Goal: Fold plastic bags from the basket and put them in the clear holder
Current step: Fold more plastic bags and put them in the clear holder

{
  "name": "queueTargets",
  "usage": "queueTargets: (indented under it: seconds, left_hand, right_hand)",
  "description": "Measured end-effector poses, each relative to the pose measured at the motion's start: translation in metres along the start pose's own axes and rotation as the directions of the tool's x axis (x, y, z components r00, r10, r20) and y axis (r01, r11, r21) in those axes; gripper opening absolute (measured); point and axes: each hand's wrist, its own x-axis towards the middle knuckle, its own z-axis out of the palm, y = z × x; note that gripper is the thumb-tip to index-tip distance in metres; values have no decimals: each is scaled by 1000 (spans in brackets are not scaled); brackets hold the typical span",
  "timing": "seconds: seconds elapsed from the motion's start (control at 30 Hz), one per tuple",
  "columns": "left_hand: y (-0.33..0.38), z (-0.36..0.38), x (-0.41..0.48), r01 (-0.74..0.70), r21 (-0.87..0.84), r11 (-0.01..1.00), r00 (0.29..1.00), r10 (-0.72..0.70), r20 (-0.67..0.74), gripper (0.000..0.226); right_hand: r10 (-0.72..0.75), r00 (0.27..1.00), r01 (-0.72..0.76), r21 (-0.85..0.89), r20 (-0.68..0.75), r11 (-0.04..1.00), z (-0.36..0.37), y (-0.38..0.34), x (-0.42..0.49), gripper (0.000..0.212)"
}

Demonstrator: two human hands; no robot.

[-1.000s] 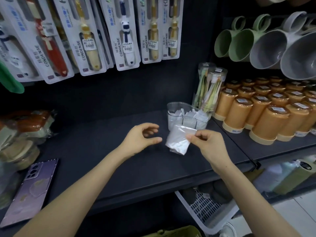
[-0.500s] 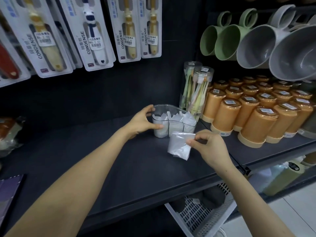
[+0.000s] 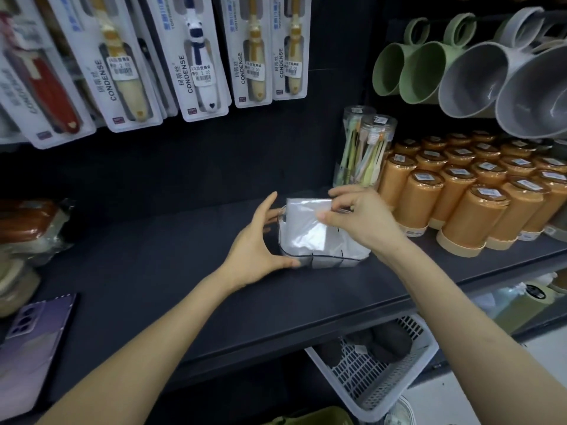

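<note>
Dark shop shelf (image 3: 153, 271). Folded bag (image 3: 306, 231) at mouth of holder (image 3: 325, 262), mid-shelf. Right hand (image 3: 362, 219) grip pinched on bag's top edge. Left hand (image 3: 254, 250) grip clamped round holder's 9 o'clock side. Orange cups (image 3: 460, 210) at 3 o'clock; basket (image 3: 362, 381) at 5 o'clock, below shelf.

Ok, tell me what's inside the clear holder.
White folded plastic bags lie in the clear holder, visible through its front wall. The right hand pinches the top bag over its rim; that bag and hand cover the rear part. The left hand holds its left side.
</note>
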Motion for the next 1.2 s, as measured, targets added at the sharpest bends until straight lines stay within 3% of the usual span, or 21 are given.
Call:
queueTargets:
  seconds: [0.13, 0.27, 0.43, 0.63, 0.73, 0.83, 1.0, 1.2]
  left_hand:
    - [1, -6, -27, -19, 20, 1000, 999, 20, -49, 125]
    - [2, -13, -48, -27, 71, 997, 997, 32, -69, 127]
    - [2, -18, -68, -44, 90, 995, 994, 53, -98, 122]
    - [4, -21, -82, -21, 99, 995, 990, 35, -138, 119]
    - [5, -23, -87, -20, 119, 993, 989, 37, -143, 117]
    - [4, -25, -90, -20, 138, 990, 989, 40, -145, 121]
    - [3, -28, -94, -11, 158, 987, 994, 28, -104, 119]
    - [7, -25, -95, 22, 159, 987, 992, -2, -124, 107]
  right_hand:
    - [-14, 999, 29, -329, 50, 944, 22, -14, -8, 20]
    - [-84, 996, 53, -484, -42, 873, 48, -18, -22, 19]
    - [-262, 950, 134, -537, -168, 833, 73, -30, -39, 10]
    - [-358, 927, 206, -641, -115, 739, 88, -38, -53, 22]
    - [-379, 917, 241, -590, -120, 770, 88, -39, -57, 28]
    - [-432, 897, 340, -484, -90, 806, 81, -35, -59, 11]
    - [-395, 913, 385, -545, 106, 745, 75, -27, -56, 39]
    - [-259, 950, 303, -714, 174, 632, 90, -44, -54, 35]
